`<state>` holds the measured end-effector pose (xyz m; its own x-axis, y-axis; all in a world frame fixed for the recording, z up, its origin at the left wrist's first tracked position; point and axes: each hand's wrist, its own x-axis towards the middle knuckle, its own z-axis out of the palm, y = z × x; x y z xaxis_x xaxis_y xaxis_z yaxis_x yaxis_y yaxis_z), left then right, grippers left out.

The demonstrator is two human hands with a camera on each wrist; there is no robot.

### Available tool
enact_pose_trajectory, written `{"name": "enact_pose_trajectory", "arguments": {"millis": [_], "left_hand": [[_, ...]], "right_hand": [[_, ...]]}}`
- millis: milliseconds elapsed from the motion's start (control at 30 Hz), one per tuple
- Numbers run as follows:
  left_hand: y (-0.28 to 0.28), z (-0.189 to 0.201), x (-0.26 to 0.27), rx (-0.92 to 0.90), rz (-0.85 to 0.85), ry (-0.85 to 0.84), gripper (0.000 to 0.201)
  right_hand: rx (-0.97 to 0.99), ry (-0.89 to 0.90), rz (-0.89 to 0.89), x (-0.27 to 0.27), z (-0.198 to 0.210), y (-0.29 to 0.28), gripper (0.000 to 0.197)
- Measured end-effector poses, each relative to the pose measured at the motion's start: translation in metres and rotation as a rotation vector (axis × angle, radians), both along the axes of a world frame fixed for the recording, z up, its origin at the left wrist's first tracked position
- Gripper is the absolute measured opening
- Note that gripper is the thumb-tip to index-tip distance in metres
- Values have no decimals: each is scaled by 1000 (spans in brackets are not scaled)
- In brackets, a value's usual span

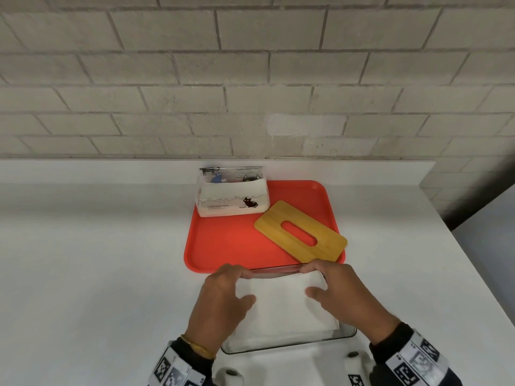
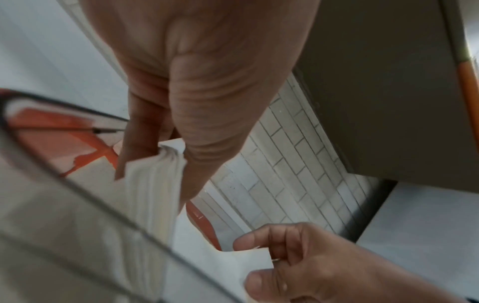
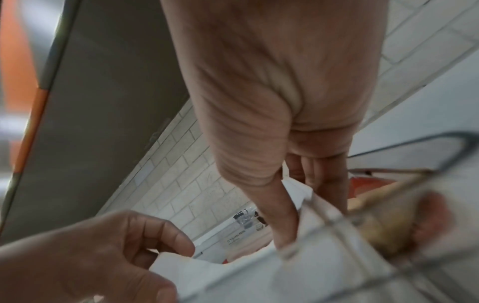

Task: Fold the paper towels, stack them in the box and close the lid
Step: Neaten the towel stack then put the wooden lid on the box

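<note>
A folded stack of white paper towels [image 1: 281, 305] lies in the clear box [image 1: 349, 334] at the near edge of the counter. My left hand [image 1: 223, 299] pinches the stack's left end [image 2: 155, 184], thumb on top and fingers at its far edge. On the other end [image 3: 305, 207], my right hand [image 1: 342, 293] pinches the stack the same way. The stack's far edge is lifted level with the box rim. The wooden lid [image 1: 301, 232] with an oval slot lies on the red tray [image 1: 231, 243] behind the box.
An opened pack of paper towels [image 1: 232, 197] printed with cats stands at the tray's back left. A brick wall [image 1: 250, 79] rises behind the white counter [image 1: 83, 260], whose right edge drops off at the far right.
</note>
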<state>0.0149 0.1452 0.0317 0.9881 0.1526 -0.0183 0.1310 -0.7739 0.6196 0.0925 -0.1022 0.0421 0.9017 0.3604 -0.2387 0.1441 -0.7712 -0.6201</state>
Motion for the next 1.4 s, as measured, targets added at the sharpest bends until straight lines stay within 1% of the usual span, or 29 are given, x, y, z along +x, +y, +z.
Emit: {"name": "enact_pose_trajectory", "arguments": {"millis": [133, 267, 467, 533, 600, 667, 767, 833, 900, 967, 1067, 1133, 1200, 1233, 1300, 1333, 1400], "left_hand": [[-8, -1, -5, 107, -20, 25, 39], [-5, 3, -4, 130, -7, 50, 40], [-8, 6, -7, 202, -31, 110, 44], [-5, 7, -7, 180, -18, 106, 41], [0, 8, -5, 131, -1, 88, 38], [4, 6, -4, 101, 2, 80, 37], [3, 4, -4, 115, 0, 101, 41], [0, 3, -6, 148, -38, 140, 49], [-5, 4, -8, 258, -103, 105, 58], [-11, 6, -10, 332, -146, 43, 60], [-14, 9, -10, 327, -215, 35, 61], [-15, 11, -9, 272, -266, 119, 62], [-16, 7, -7, 247, -310, 186, 60], [-16, 8, -7, 226, -318, 226, 61], [-14, 10, -5, 221, -340, 231, 62], [-14, 10, -4, 213, -357, 220, 62], [-12, 12, -3, 211, -404, 230, 62]], "right_hand": [[-32, -40, 14, -2, -4, 2, 39], [2, -83, -6, -1, -4, 0, 37], [-49, -134, 65, -4, -8, 3, 40], [-9, -157, 76, -4, -8, 3, 39], [54, -171, 46, -3, -8, 1, 38], [75, -189, 28, -1, -8, 0, 37], [3, -219, 67, -1, -11, 2, 38], [-91, -227, 115, -2, -12, 4, 41], [-178, -209, 147, -4, -12, 5, 43], [-197, -197, 152, -3, -14, 5, 43], [-281, -273, 182, -4, -13, 8, 41], [-334, -383, 224, -5, -15, 9, 47], [-315, -442, 294, -7, -15, 10, 53], [-279, -419, 341, -8, -16, 10, 53], [-252, -279, 403, -7, -20, 9, 51], [-241, -245, 418, -6, -25, 6, 50], [-161, -173, 393, -3, -31, 2, 44]]}}
